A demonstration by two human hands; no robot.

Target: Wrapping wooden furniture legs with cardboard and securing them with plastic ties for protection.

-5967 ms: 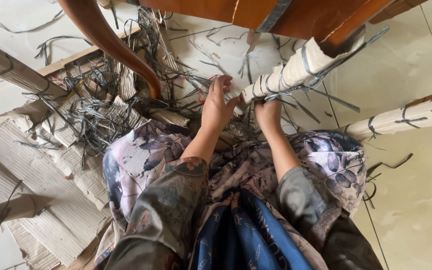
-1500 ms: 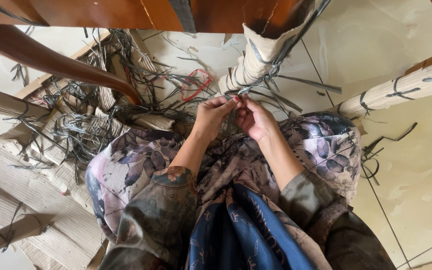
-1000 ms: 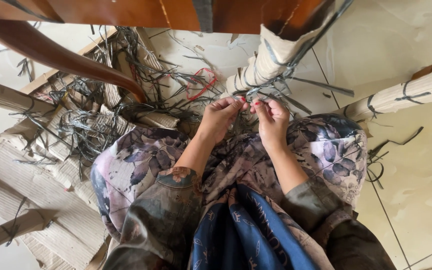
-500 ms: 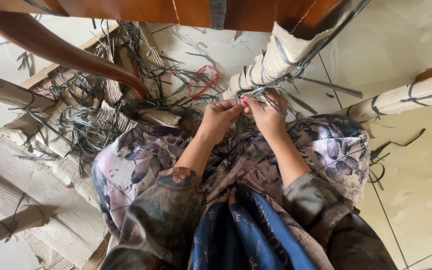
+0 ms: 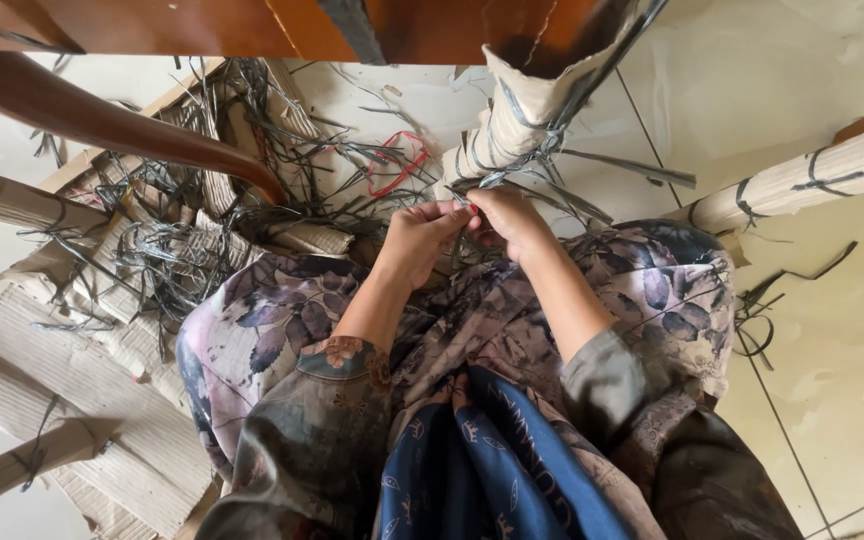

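Both hands work a grey strap at the foot of a cardboard-wrapped furniture leg.

Above the hands, brown wooden furniture (image 5: pixel 252 25) spans the top; to their left, torn cardboard sheets (image 5: pixel 82 400) cover the tiled floor (image 5: pixel 832 380), and cut grey straps (image 5: pixel 172 250) pile up nearer. The wrapped leg (image 5: pixel 517 115) stands just above the fingers. The left hand (image 5: pixel 417 240) and right hand (image 5: pixel 507 215) meet, fingertips pinched on one strap (image 5: pixel 467 195). A red loop (image 5: pixel 392 165) lies just above the left hand.
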